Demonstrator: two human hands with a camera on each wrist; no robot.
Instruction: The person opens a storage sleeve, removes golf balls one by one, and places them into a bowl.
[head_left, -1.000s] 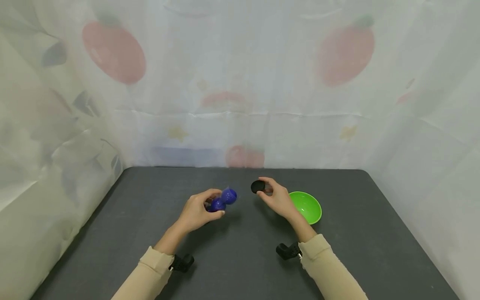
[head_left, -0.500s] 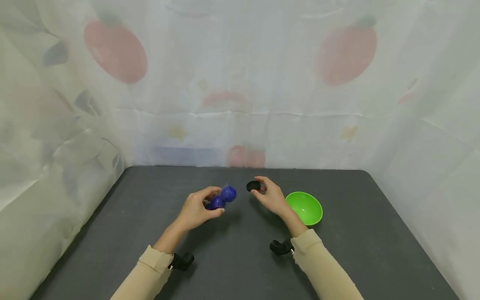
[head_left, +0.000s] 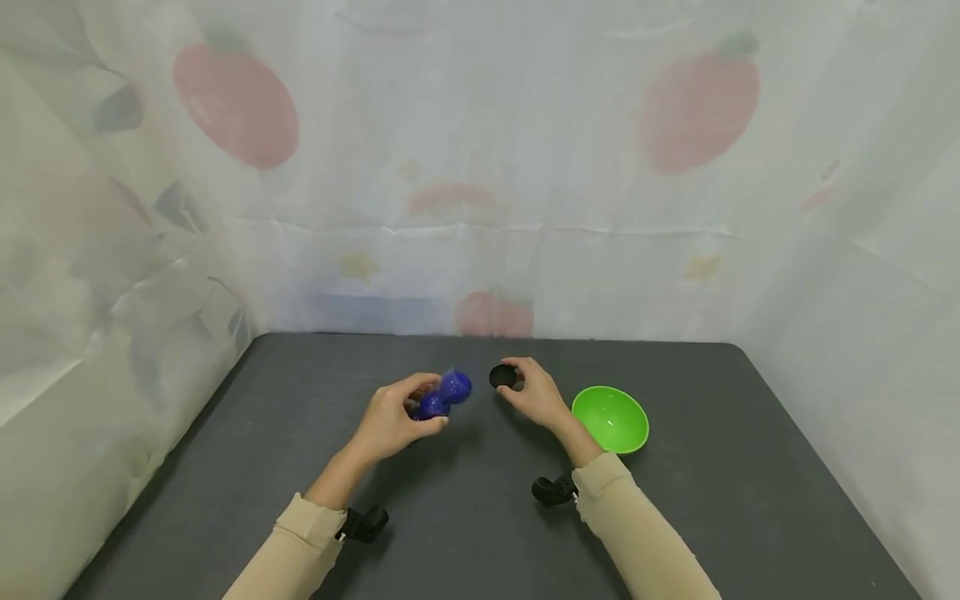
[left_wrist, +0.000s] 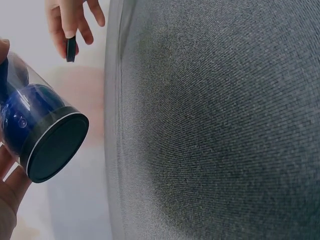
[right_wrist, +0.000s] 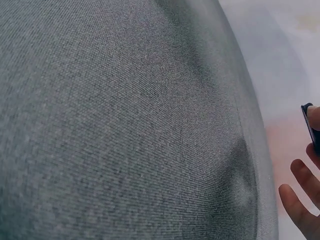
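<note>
My left hand [head_left: 392,421] grips a small blue hourglass-shaped bottle [head_left: 445,394] above the dark table [head_left: 465,517], tilted with its top toward the right hand. In the left wrist view the bottle [left_wrist: 37,130] shows a black-rimmed round end. My right hand [head_left: 532,393] pinches a small black round cap [head_left: 502,377] between thumb and fingers, a short gap to the right of the bottle's top. The cap [left_wrist: 71,48] appears edge-on in the left wrist view, and only its edge [right_wrist: 311,127] shows in the right wrist view.
A bright green bowl [head_left: 611,418] sits on the table just right of my right wrist. A pale curtain with red fruit prints [head_left: 480,167] hangs behind and on both sides of the table. Black wrist cameras [head_left: 366,525] sit at each cuff.
My right hand has carried the black cap leftward, closer to the bottle's top. The left hand and bottle have barely moved.
</note>
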